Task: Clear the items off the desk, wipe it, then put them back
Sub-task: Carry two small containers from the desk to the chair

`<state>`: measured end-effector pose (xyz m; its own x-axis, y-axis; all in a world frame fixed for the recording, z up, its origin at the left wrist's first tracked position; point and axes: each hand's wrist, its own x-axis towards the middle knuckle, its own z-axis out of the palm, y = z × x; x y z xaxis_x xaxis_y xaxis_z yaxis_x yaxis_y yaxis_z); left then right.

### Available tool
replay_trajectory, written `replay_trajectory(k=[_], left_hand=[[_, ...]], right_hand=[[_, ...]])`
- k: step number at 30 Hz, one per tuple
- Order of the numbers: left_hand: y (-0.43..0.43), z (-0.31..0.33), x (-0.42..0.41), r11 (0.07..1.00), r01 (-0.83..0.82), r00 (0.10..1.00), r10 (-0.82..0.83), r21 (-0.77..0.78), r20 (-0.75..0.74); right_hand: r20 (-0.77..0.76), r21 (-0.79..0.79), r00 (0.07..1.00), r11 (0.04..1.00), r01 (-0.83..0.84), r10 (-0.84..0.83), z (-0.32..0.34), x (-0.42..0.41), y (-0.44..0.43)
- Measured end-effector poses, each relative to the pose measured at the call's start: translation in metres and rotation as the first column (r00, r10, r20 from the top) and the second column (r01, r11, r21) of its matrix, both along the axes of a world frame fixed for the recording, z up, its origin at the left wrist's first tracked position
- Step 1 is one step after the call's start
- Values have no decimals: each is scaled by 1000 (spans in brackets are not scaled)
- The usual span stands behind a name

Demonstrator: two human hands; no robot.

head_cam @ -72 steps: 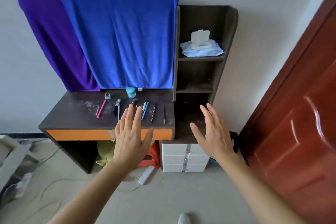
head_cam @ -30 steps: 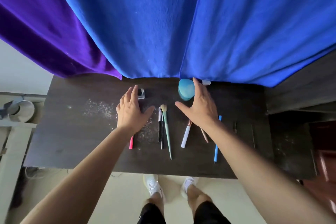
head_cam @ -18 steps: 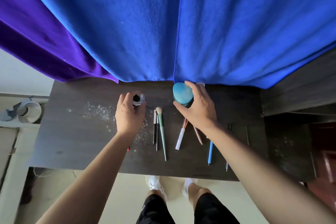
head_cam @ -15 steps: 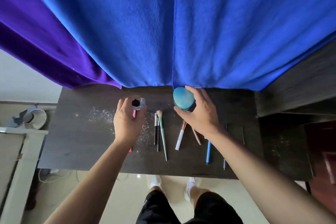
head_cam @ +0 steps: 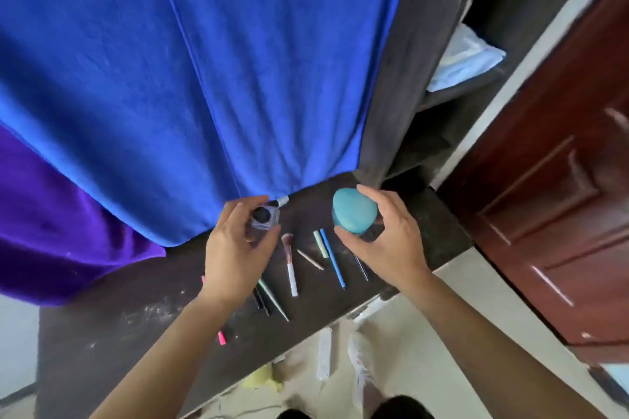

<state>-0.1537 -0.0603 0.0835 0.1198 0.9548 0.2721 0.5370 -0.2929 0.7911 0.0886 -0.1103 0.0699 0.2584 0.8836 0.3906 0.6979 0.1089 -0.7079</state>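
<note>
At the dusty dark wooden tabletop (head_cam: 112, 309), the left hand (head_cam: 235, 258) holds a small clear square jar with a black cap (head_cam: 263, 217) in a pinching grip. The right hand (head_cam: 391, 241) curls its grip round a closed teal egg-shaped case (head_cam: 354, 211). A white-handled makeup brush (head_cam: 291, 265) and a blue pen (head_cam: 332, 262) lie between, below a hanging blue cloth (head_cam: 204, 78).

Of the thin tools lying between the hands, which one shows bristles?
The white-handled brush, with a pinkish tuft; the tan stick, green stick and blue pen are bare.
</note>
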Motion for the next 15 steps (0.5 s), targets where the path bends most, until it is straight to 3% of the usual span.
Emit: replay_trajectory(k=[6, 9, 15], left_hand=[[-57, 19, 95, 929, 370, 922, -370, 18, 114], [-104, 31, 152, 834, 549, 825, -551, 51, 123], [-226, 47, 268, 616, 786, 613, -788, 59, 53]], right_hand=[[30, 11, 940, 940, 340, -340, 19, 56, -139], [66, 57, 854, 856, 513, -516, 31, 88, -215], [-15, 93, 654, 651, 754, -756, 37, 147, -381]])
